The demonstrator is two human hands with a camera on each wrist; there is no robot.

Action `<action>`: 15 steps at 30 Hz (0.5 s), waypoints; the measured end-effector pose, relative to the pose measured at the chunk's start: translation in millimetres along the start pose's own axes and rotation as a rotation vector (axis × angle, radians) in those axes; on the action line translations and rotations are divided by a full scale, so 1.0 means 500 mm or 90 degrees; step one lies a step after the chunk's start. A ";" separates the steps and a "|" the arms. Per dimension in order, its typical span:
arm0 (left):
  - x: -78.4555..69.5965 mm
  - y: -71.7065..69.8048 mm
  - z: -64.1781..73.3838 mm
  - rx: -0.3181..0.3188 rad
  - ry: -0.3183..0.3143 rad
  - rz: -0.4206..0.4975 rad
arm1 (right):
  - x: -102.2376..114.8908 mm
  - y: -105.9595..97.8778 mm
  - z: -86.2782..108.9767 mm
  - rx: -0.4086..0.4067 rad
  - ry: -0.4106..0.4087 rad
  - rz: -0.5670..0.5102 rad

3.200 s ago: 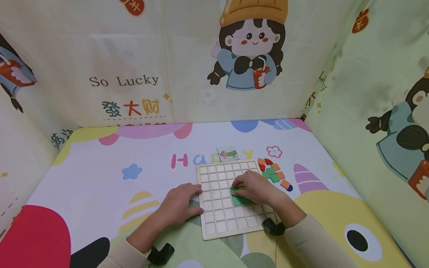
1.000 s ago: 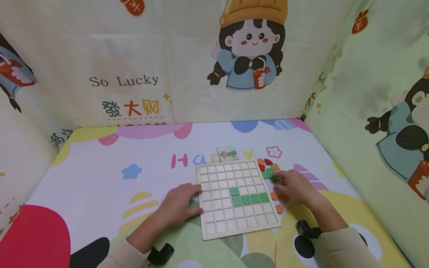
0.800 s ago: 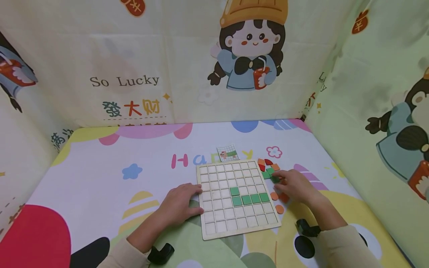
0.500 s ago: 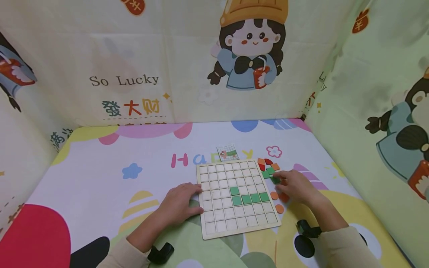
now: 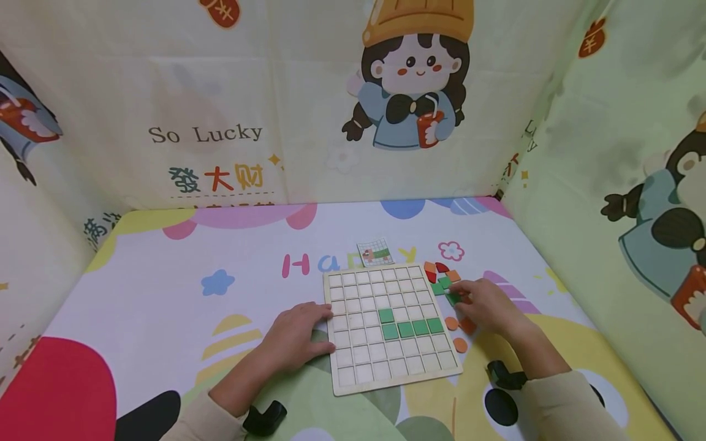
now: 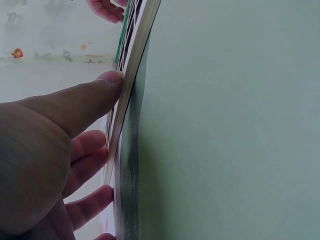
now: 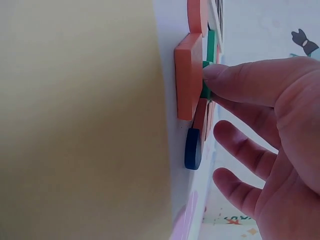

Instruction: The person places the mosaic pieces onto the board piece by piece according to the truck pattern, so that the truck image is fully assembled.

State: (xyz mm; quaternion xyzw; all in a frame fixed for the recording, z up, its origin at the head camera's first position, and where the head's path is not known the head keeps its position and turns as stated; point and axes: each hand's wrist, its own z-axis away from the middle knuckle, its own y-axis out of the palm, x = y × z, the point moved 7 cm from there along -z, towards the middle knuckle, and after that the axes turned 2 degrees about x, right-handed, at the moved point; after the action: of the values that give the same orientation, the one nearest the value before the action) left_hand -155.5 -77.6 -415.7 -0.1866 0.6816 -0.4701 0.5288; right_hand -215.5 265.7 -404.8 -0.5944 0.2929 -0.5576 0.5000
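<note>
A wooden grid board [image 5: 361,354] lies on the printed cloth, with several green square tiles [image 5: 405,329] set in its cells. At its left edge rests my left hand [image 5: 295,335], thumb and fingertips touching the rim; the left wrist view shows the thumb [image 6: 82,100] against the board's side. Beyond the right edge, my right hand [image 5: 485,306] pinches a green square tile [image 5: 453,299] between thumb and index finger. That tile sits tilted among the loose pieces and is partly hidden by the fingers. In the right wrist view the other fingers hang loosely bent.
Near the right hand lie two green tiles [image 5: 440,285], red and orange pieces [image 5: 431,270], an orange square [image 7: 189,77], orange discs [image 5: 460,345] and a blue rounded piece [image 7: 193,149]. A small pattern card [image 5: 375,252] lies behind the board. Printed cloth walls stand around.
My right hand has moved from over the board to the loose pieces on the right, uncovering the green tiles in the grid. The pinched tile has tilted slightly. My left hand stays put.
</note>
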 end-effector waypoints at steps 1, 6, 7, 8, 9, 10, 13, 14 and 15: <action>0.000 0.000 0.000 0.000 -0.001 -0.001 | -0.001 0.001 0.000 -0.001 0.000 0.000; 0.000 0.000 0.000 -0.003 0.002 -0.003 | -0.002 0.003 0.000 0.001 0.006 -0.004; 0.000 0.000 0.000 -0.005 0.003 -0.002 | -0.002 0.003 0.000 0.002 0.007 -0.004; 0.000 0.000 0.000 -0.005 0.005 -0.002 | -0.002 0.004 0.000 0.003 0.009 -0.003; 0.000 0.000 0.000 -0.005 0.006 -0.002 | -0.002 0.004 0.000 0.005 0.010 -0.003; -0.001 0.000 0.000 -0.005 0.006 -0.002 | -0.002 0.004 0.000 0.005 0.011 -0.002; -0.001 0.000 0.000 -0.004 0.007 -0.002 | -0.002 0.005 0.000 0.005 0.012 -0.002; -0.001 0.000 0.000 -0.003 0.007 -0.003 | -0.002 0.006 0.000 0.005 0.011 -0.003; -0.001 0.000 0.000 -0.002 0.006 -0.003 | -0.002 0.006 0.001 0.005 0.011 -0.004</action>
State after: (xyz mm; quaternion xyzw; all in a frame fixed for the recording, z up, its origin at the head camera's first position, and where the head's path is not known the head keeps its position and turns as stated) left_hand -155.2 -77.4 -415.2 -0.1869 0.6845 -0.4708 0.5242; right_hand -214.8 265.9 -407.9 -0.5889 0.2932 -0.5651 0.4978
